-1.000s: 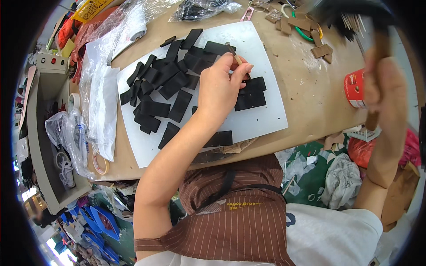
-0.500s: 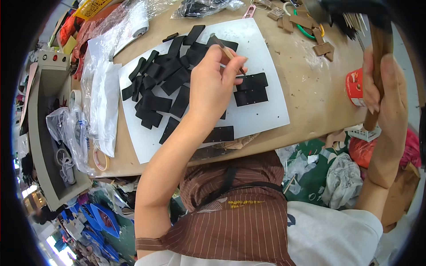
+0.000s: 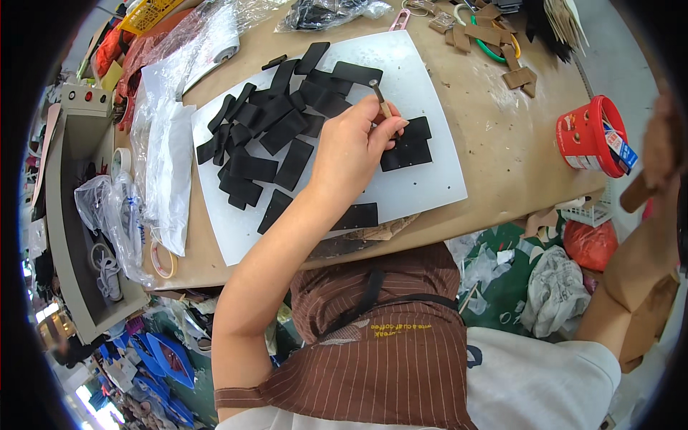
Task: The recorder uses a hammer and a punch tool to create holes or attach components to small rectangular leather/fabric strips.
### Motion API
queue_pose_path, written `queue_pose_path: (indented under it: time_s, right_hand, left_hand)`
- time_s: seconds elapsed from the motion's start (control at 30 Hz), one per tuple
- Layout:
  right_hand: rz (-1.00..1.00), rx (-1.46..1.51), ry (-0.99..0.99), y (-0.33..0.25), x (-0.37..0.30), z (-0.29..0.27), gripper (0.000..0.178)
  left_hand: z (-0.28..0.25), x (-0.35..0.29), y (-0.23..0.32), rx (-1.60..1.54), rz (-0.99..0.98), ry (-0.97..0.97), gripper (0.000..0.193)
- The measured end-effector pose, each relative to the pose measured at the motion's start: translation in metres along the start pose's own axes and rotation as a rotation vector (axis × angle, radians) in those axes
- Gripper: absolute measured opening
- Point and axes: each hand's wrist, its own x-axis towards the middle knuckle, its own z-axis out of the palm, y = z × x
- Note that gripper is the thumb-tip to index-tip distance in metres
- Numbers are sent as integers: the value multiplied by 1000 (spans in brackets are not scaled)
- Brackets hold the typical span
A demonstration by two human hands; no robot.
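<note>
My left hand [image 3: 350,143] is closed round a slim metal punch [image 3: 381,98], held upright with its top end leaning slightly away. Its tip is hidden behind my fingers, over two overlapping black rectangular pieces [image 3: 407,154] on a white board [image 3: 433,183]. Small holes dot these pieces. Left of my hand, a heap of similar black strips [image 3: 276,111] covers much of the board. Raised at the far right edge, my right hand [image 3: 663,143] is blurred but wrapped round the wooden handle of a hammer [image 3: 636,194]; the hammer's head is not visible now.
A red tub [image 3: 582,137] with small items stands at the table's right. Brown pieces and a green ring [image 3: 491,51] lie at the far right. Plastic wrapping [image 3: 161,154] runs along the left, beside a grey bin [image 3: 72,236]. A clear bag [image 3: 333,14] lies at the back.
My right hand has swung outward to the right with the hammer, uncovering the red tub. My left hand has shifted slightly right with the punch, which stands more upright.
</note>
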Motion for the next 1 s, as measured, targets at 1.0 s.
queue_pose_path:
  time_s: [1.0]
  right_hand:
    - [-193, -643, -373, -20, 5, 5, 44]
  left_hand:
    - [20, -12, -8, 528, 502, 121, 16]
